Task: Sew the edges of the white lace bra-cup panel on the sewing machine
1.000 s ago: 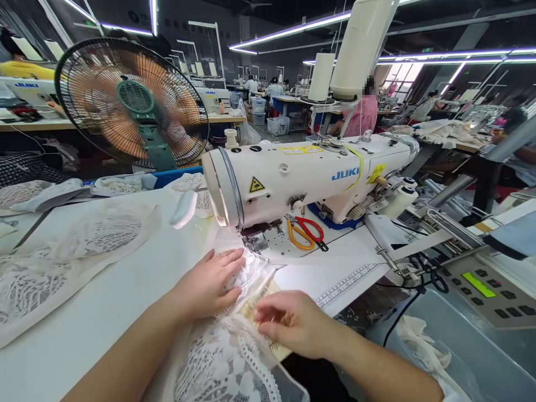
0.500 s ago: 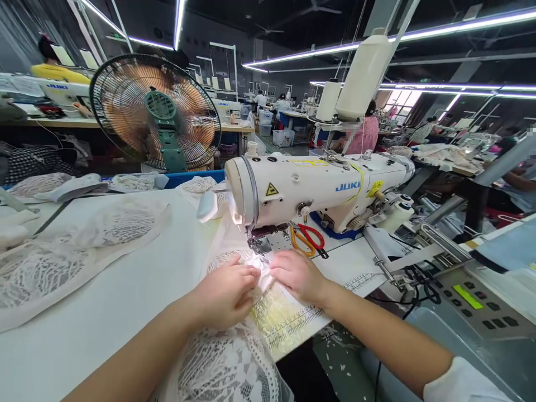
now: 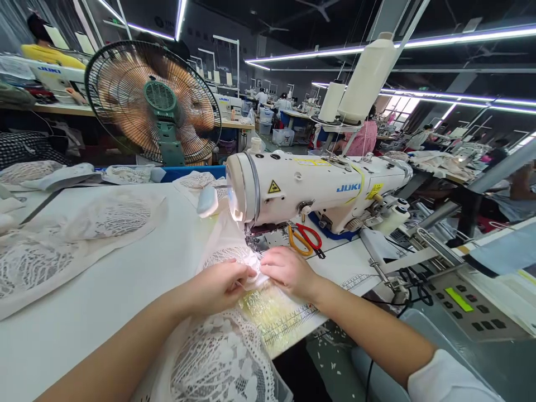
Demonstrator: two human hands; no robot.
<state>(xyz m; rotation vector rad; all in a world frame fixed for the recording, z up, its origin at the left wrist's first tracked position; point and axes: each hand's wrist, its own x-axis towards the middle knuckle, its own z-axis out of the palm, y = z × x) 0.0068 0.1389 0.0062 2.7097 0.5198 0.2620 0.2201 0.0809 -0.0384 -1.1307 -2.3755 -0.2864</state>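
A white lace bra piece runs from the table's front edge up to the needle area of a white sewing machine. My left hand pinches the fabric just in front of the presser foot, thumb and forefinger together. Close to its right, my right hand has its fingers bent and pressed down on the same fabric, their tips partly hidden. Behind my right hand, small thread snips with red and yellow handles lie on the machine bed.
More lace pieces lie on the table to the left. A large fan stands behind it. Thread cones rise over the machine. A control panel is at right. Other people sit at machines farther back.
My left hand has drawn its fingers into a tighter pinch and shifted slightly left. My right hand has shifted slightly left on the fabric. The view has turned a little.
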